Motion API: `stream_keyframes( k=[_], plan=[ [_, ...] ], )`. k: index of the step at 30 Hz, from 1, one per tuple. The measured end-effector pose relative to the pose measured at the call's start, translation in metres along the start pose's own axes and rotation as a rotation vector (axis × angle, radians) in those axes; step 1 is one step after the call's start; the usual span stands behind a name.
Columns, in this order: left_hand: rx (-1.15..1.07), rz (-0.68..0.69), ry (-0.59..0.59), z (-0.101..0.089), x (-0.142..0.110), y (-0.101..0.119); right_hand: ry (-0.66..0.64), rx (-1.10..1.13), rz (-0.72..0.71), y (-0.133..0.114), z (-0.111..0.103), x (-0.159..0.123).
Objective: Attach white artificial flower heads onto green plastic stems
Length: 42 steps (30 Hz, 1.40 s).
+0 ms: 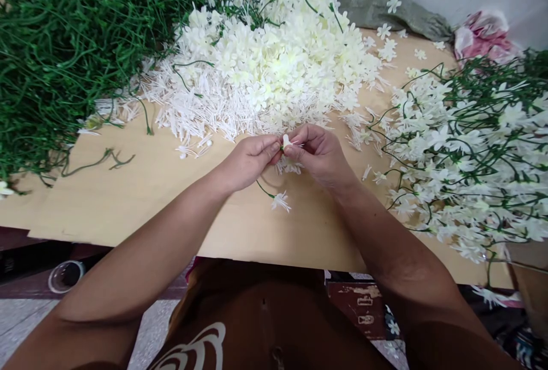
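Several fingers (pixel 269 150) of the left hand (pixel 247 163) are pinching a probably light, springy stem (pixel 264 190); the right hand (pixel 324 154) is pinching a delicate-looking white piece (pixel 286 140), best held low.

Bare forearms (pixel 180 216) forward, fingers (pixel 269 151) in close pinches

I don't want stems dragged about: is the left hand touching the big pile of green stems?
Apart. The head view shows a stretch of brown paper between the left hand and the pile of green stems.
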<state>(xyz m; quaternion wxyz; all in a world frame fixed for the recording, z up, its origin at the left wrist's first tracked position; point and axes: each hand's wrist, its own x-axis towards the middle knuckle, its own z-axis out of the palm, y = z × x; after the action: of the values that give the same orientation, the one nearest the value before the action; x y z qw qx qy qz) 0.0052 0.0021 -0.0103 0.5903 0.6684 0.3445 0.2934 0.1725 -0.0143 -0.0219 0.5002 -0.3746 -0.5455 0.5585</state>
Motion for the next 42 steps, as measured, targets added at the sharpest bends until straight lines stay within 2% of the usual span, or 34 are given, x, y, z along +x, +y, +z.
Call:
stream_keyframes(
  k=[5,12,26,31,34,37,42],
  plan=[
    [0.051,0.010,-0.057,-0.001,-0.001,-0.001,-0.096,0.039,0.071,-0.003,-0.002,0.001],
    [0.080,0.016,-0.111,-0.002,0.000,-0.005,-0.166,-0.010,0.186,-0.005,-0.010,0.005],
    [0.272,0.023,-0.034,0.003,-0.002,-0.009,-0.056,-0.152,0.193,0.005,-0.007,0.003],
    [0.106,-0.005,0.007,0.006,-0.002,-0.007,-0.019,-0.098,0.188,-0.003,-0.006,0.003],
    [0.023,-0.007,0.018,0.007,0.000,-0.004,-0.041,-0.053,0.213,-0.009,-0.007,0.002],
    [0.062,-0.009,0.021,0.006,0.002,0.000,-0.050,0.012,0.223,-0.011,-0.008,0.002],
    [0.117,-0.017,0.081,0.002,0.002,0.005,0.008,0.052,0.218,-0.009,-0.007,0.003]
  ],
)
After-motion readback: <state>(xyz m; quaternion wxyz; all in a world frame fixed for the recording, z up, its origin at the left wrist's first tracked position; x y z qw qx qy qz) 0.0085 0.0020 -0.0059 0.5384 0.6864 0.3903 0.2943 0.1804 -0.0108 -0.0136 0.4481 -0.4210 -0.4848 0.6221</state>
